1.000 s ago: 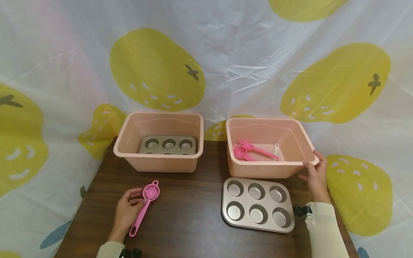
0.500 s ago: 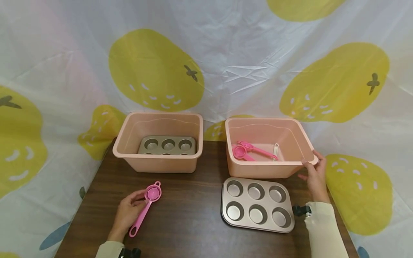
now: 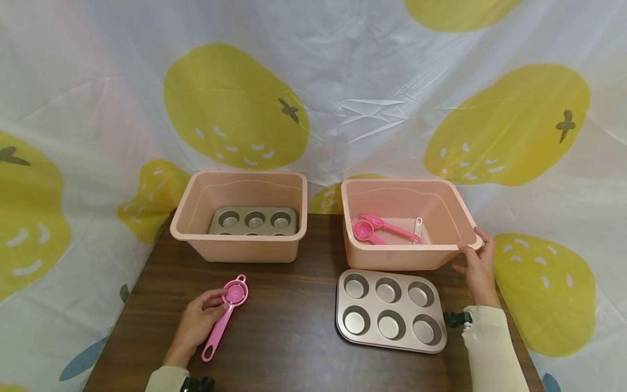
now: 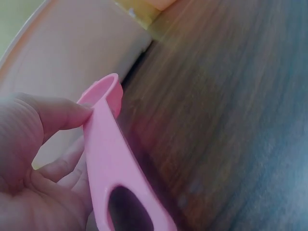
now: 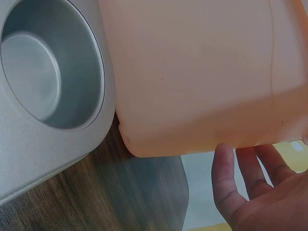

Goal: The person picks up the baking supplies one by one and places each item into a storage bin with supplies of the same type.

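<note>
Head cam: L hand (image 3: 198, 321) is pinching pink separator (image 3: 220, 327) btwn thumb & fingers, just below its round cup; grip's narrow. Separator is slanting over the L part of the brown table (image 3: 294, 332), cup end pointing away from the person, holed handle end toward them, in front of L tub (image 3: 247, 251). Small muffin tin (image 3: 256, 219) is lying inside that tub. R hand (image 3: 481, 275) is holding R tub (image 3: 392, 258) by its near R corner, thumb on the rim, fingers round the outside. Two pink utensils (image 3: 364, 231) are lying in R tub w/ a white handle (image 3: 418, 228) beside them. Big muffin tin (image 3: 390, 310), 6 cups up, is sitting on the table just in front of R tub. Fruit-print curtain (image 3: 372, 60) is hanging behind.

L wrist cam: thumb is pressing near the separator's neck, fingers are curling behind; handle's wide slot is pointing to the bottom of view. Can't tell if it's touching the table.

R wrist cam: fingers (image 5: 224, 168) are resting at R tub's outer edge; thumb's grip isn't clear here. Big tin's corner cup is showing alongside.
</note>
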The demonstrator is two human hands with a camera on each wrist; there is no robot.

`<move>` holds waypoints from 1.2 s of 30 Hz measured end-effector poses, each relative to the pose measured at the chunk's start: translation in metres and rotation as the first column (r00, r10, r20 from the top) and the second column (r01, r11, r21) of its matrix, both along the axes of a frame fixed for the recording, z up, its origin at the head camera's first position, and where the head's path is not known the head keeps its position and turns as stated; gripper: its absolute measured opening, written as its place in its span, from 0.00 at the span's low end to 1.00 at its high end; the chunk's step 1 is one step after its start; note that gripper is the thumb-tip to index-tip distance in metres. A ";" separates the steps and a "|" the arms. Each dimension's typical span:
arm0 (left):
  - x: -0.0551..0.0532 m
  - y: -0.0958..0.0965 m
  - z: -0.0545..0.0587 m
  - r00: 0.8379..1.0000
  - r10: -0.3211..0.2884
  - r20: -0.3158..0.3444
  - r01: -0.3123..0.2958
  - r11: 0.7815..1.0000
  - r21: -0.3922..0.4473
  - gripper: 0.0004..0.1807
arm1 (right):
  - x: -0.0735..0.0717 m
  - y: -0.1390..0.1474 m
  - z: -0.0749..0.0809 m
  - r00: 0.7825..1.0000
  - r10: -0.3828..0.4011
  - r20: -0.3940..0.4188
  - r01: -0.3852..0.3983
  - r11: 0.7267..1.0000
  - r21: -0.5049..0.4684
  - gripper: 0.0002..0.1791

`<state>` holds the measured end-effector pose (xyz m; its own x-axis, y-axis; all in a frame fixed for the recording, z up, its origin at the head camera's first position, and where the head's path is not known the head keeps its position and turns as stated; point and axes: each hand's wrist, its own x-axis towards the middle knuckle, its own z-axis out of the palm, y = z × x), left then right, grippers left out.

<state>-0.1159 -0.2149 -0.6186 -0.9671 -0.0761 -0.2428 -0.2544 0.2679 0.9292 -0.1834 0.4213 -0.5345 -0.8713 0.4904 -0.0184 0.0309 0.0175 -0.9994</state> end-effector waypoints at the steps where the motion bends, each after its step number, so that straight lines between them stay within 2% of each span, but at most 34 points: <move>1: 0.000 0.001 0.001 1.000 0.000 -0.004 0.000 1.000 0.008 0.22 | 0.000 0.000 0.000 1.000 0.000 -0.002 0.000 1.000 -0.004 0.32; 10: -0.001 0.007 0.012 0.999 0.028 -0.035 -0.027 0.999 0.041 0.24 | -0.001 0.000 0.000 1.000 -0.006 0.006 0.006 1.000 -0.001 0.32; 19: 0.000 0.018 0.027 0.998 0.027 -0.055 -0.023 0.997 0.078 0.26 | -0.003 0.002 0.000 1.000 -0.002 0.012 0.002 1.000 -0.005 0.32; 28: 0.002 0.028 0.043 0.997 -0.001 -0.076 0.008 0.996 0.093 0.26 | -0.004 0.002 -0.001 1.000 0.001 0.006 -0.001 1.000 -0.005 0.32; 36: 0.006 0.042 0.052 0.992 -0.020 -0.127 0.037 0.990 0.134 0.24 | -0.003 0.001 -0.003 1.000 0.000 0.003 0.000 1.000 -0.008 0.32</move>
<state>-0.1101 -0.1732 -0.5662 -0.9918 -0.0228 -0.1260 -0.1279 0.1421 0.9816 -0.1863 0.4226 -0.5375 -0.8710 0.4906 -0.0250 0.0340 0.0094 -0.9994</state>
